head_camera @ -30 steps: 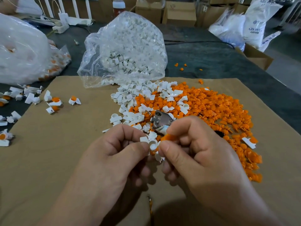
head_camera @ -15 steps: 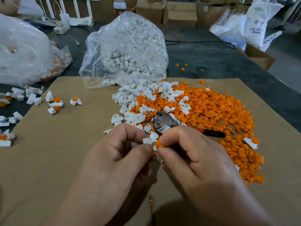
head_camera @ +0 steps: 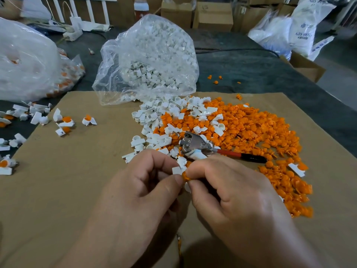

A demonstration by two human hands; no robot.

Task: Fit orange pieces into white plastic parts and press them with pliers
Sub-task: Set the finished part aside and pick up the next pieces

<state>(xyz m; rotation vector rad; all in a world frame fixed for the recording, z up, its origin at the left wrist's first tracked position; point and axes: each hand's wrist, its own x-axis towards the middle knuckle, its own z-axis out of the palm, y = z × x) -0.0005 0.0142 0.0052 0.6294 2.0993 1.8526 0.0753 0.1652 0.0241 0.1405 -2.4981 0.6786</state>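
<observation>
1. Two hands meet low over the cardboard (head_camera: 67,180). The left hand (head_camera: 135,190) pinches a white part (head_camera: 176,169) between thumb and forefinger. The right hand (head_camera: 237,200) pinches an orange piece (head_camera: 185,176) and holds it against that part.
2. This looks like the fitting step, with pressing not yet begun. The orange piece touches the white part, but fingers hide the joint, so it may be only partly seated.
3. Pliers (head_camera: 195,144) lie just beyond the hands, untouched. Their metal head rests on the mixed heap and the red-and-black handle points to the right.
4. Stock is near at hand. An orange pile (head_camera: 251,132) spreads to the right, and a white pile (head_camera: 154,117) spills from a clear bag (head_camera: 150,55) behind it. Fitted pairs (head_camera: 66,122) lie apart at the left edge.
5. The next move probably calls for pushing the piece straight in until it sits. The right hand would then let go and reach forward for the pliers while the left steadies the part. The squeeze should be square, since a tilted piece could jam or pop out.
</observation>
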